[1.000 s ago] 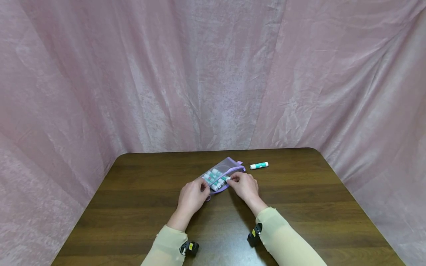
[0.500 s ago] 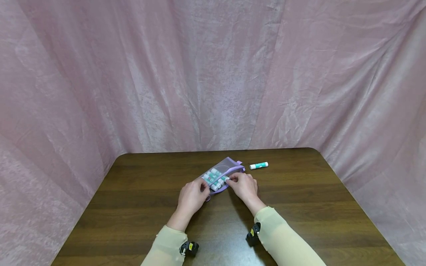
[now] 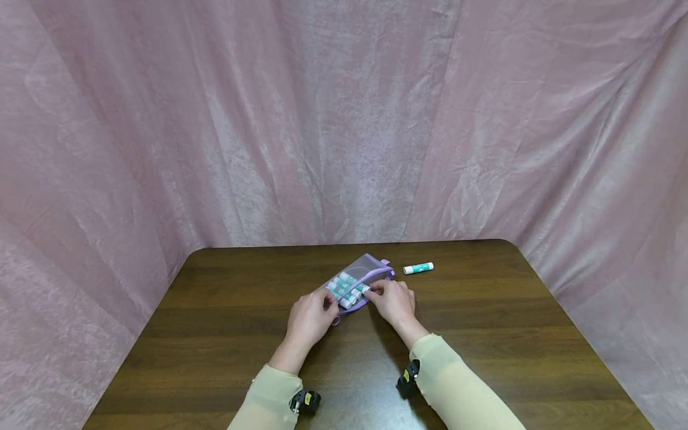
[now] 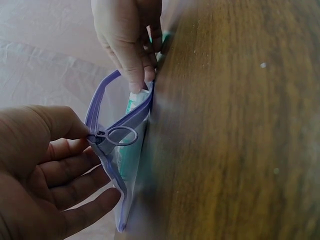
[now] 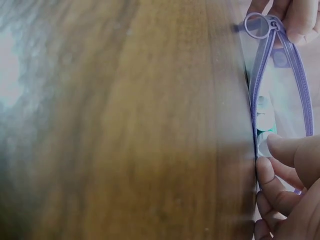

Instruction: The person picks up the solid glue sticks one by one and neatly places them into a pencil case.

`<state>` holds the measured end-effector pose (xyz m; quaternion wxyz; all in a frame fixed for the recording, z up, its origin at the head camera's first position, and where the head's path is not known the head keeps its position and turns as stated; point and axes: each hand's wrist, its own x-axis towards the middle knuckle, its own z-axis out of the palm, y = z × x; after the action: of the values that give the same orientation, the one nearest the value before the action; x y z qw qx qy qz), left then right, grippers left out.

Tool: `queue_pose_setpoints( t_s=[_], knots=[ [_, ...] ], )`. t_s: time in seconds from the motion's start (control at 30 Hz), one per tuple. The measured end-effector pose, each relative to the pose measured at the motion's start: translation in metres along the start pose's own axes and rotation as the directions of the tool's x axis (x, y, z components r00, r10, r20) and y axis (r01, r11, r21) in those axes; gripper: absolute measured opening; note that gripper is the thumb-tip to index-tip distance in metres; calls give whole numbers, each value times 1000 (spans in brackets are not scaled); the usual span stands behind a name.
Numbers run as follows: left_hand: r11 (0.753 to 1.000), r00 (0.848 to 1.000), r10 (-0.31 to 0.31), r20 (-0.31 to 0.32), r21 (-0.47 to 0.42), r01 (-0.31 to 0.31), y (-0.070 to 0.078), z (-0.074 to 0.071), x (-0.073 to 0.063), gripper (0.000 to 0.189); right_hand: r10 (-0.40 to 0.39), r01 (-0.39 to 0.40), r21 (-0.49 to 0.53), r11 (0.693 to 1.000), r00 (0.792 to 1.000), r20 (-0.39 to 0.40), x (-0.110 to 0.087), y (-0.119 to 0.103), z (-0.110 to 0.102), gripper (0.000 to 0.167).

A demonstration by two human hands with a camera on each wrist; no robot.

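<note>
A translucent mesh zip pouch (image 3: 366, 264) with purple trim lies on the table, its zip apart. Several white-and-teal glue sticks (image 3: 344, 286) are inside. My left hand (image 3: 310, 316) pinches the pouch's near corner by the zip slider; the purple ring pull (image 4: 123, 136) hangs beside the thumb. At the mouth, my right hand (image 3: 396, 303) has its thumb and index finger at the white end of one glue stick (image 4: 135, 100), which it pinches at the pouch's edge. In the right wrist view, more white stick ends (image 5: 265, 121) show within the opening.
One loose glue stick (image 3: 418, 268) lies on the brown wooden table (image 3: 226, 334), right of the pouch and beyond my right hand. Pink curtains (image 3: 344, 119) hang behind the table's far edge.
Very little differs. My right hand has shifted slightly left, and the pouch's right end has moved a touch with it. My left hand keeps its place.
</note>
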<state>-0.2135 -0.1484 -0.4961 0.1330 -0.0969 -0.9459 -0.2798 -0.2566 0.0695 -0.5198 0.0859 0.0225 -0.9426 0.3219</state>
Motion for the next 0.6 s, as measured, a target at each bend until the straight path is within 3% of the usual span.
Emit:
queue_pose_setpoints(
  t_s=[0.6],
  knots=[
    [1000, 1000, 5, -6, -6, -6, 0, 1, 0, 9, 25, -25, -7, 1000, 1000, -9, 0, -3, 1, 17]
  ],
)
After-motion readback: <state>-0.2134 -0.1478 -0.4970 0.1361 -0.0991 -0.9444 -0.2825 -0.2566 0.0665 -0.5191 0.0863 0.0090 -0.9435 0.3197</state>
